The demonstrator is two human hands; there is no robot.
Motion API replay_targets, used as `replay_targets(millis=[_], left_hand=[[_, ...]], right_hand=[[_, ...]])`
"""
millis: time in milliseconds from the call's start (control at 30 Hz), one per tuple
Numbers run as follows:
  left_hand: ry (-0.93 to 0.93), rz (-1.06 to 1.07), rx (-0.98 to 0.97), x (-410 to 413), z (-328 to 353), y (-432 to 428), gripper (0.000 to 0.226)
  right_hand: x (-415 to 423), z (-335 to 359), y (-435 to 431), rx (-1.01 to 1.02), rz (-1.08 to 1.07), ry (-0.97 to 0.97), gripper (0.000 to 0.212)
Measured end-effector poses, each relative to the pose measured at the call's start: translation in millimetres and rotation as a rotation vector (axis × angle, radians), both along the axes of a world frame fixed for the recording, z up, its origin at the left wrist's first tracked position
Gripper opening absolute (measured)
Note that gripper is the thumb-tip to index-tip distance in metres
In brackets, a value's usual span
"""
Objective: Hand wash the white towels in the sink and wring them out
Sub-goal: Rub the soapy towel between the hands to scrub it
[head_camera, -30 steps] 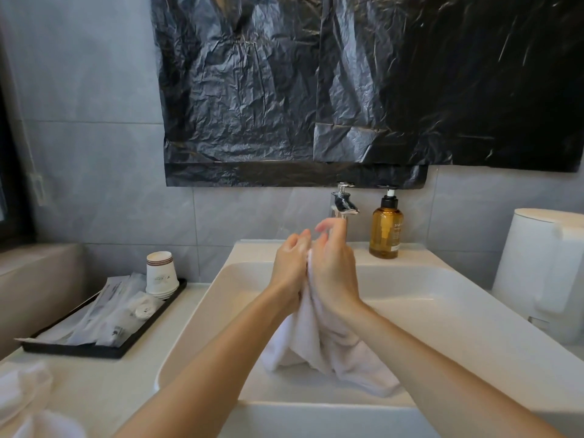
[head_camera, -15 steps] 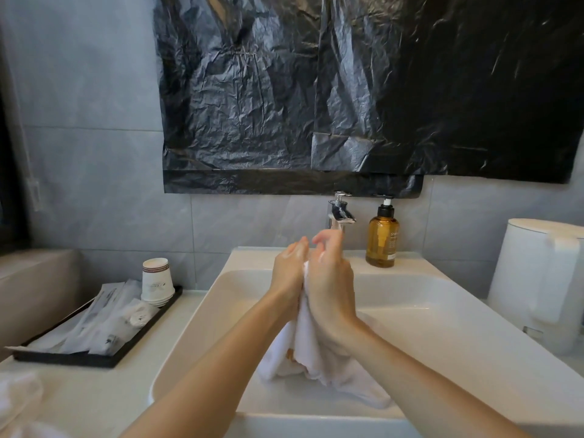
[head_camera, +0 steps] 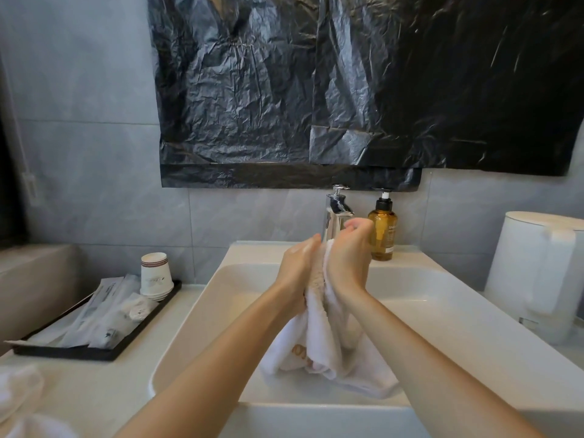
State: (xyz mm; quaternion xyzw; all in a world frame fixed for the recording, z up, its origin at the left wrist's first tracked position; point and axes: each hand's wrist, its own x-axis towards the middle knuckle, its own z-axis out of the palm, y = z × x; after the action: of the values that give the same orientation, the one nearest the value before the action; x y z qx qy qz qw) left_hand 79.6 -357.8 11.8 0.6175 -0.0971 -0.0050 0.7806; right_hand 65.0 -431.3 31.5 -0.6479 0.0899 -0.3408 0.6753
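A white towel (head_camera: 319, 349) with orange lettering hangs between my two hands over the white sink (head_camera: 205, 311), its lower folds resting in the basin. My left hand (head_camera: 297, 267) presses its palm against the towel's left side, fingers fairly straight and pointing up. My right hand (head_camera: 347, 254) presses the towel from the right, its fingers curled at the top just in front of the chrome tap (head_camera: 336, 213). The towel's upper part is squeezed between both palms and mostly hidden.
An amber pump bottle (head_camera: 383, 232) stands right of the tap. A white kettle (head_camera: 537, 273) sits at the far right. On the left counter lies a black tray (head_camera: 94, 349) with wrapped items and paper cups (head_camera: 155, 275). More white cloth (head_camera: 19, 396) lies bottom left.
My hands rub the towel between them: the right hand has slid up and forward toward the tap while the left sits lower. The camera has tilted slightly.
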Motion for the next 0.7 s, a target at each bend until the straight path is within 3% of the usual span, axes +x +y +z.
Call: replay_targets(millis=[133, 300, 400, 433, 500, 633, 700], left_hand=[[-0.012, 0.042, -0.043, 6, 8, 8, 0.03], [-0.016, 0.114, -0.172, 14, 16, 27, 0.023], [-0.006, 0.217, -0.192, 23, 18, 39, 0.027], [-0.008, 0.262, -0.186, 26, 17, 43, 0.029], [-0.029, 0.349, -0.152, 30, 14, 48, 0.032], [-0.067, 0.453, -0.053, 33, 8, 47, 0.037], [-0.077, 0.426, -0.023, 32, 7, 37, 0.038]], right_hand=[[11, -16, -12, -0.58, 0.089, -0.027, 0.02], [20, -11, -29, -0.789, 0.318, 0.221, 0.061], [19, -19, -39, -1.074, 0.395, 0.383, 0.063], [20, -21, -41, -1.091, 0.447, 0.396, 0.061], [20, -16, -43, -0.925, 0.523, 0.307, 0.05], [15, 4, -41, -0.472, 0.355, 0.018, 0.036], [12, -1, -26, -0.453, 0.276, -0.063, 0.038]])
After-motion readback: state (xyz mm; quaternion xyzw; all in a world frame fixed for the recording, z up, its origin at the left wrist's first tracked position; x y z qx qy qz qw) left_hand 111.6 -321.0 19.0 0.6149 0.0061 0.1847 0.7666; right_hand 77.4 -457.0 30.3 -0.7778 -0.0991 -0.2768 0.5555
